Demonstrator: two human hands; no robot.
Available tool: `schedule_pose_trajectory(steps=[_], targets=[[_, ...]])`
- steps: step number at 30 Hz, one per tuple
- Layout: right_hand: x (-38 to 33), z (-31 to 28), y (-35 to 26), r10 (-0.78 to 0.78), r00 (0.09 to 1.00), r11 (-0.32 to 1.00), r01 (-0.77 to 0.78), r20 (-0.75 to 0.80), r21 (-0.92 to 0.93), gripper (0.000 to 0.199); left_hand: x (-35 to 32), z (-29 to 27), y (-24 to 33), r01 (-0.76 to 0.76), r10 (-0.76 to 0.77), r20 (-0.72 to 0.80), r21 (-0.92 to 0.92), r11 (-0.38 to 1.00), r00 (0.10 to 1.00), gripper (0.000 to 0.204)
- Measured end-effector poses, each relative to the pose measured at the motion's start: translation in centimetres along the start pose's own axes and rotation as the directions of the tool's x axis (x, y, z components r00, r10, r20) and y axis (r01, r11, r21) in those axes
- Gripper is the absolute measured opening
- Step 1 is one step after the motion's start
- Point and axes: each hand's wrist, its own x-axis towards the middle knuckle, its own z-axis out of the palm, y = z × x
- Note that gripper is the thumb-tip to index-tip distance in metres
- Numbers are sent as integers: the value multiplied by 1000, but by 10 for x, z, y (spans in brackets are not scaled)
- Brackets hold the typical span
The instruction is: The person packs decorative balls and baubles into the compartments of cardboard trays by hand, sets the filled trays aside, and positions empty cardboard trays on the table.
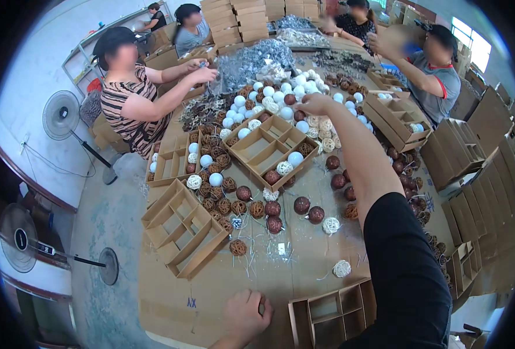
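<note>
My right arm, in a black sleeve, stretches across the table. At its end, my right hand [315, 104] is over the far pile, beside a dark red glitter ball [290, 99] and several white balls [302, 126]. Its fingertips are too small and too hidden among the balls to show a grip. Near the front edge, my left hand [246, 315] rests on the cardboard-covered table [211, 296], fingers curled closed. Something dark shows at the curled fingers, too little to name. Just right of it stands a divided cardboard box [327, 318], partly covered by my right arm.
A divided box [275, 142] holding a few balls stands mid-table, another [184, 230] at the left. Brown wicker balls [238, 248] and white wicker balls [330, 225] lie around. Several co-workers [138, 87] work along the sides. Stacked boxes [478, 209] line the right; fans [61, 114] stand left.
</note>
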Motion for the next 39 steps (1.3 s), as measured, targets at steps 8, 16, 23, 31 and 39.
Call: schedule_pose_trajectory(steps=[8,16,23,31,39], targets=[[-59,10,9,-155,956,975,189,248,-120,61,1,-1,8,3,-3,14,-32,999,1000,15],[-187,8,-8,-170,958,974,199,232,-105,58,0,0,5,38,-39,-43,-22,999,998,16],[-283,-23,-21,-238,941,971,236,243,35,65,2,3,7,91,-93,-42,-50,995,995,15],[-410,-38,-14,-348,925,918,369,-150,146,45,-3,2,10,108,-111,-72,-39,993,991,18],[-472,-19,-43,112,982,972,-77,-150,222,28,55,-11,21,102,-135,-13,-584,805,991,21]])
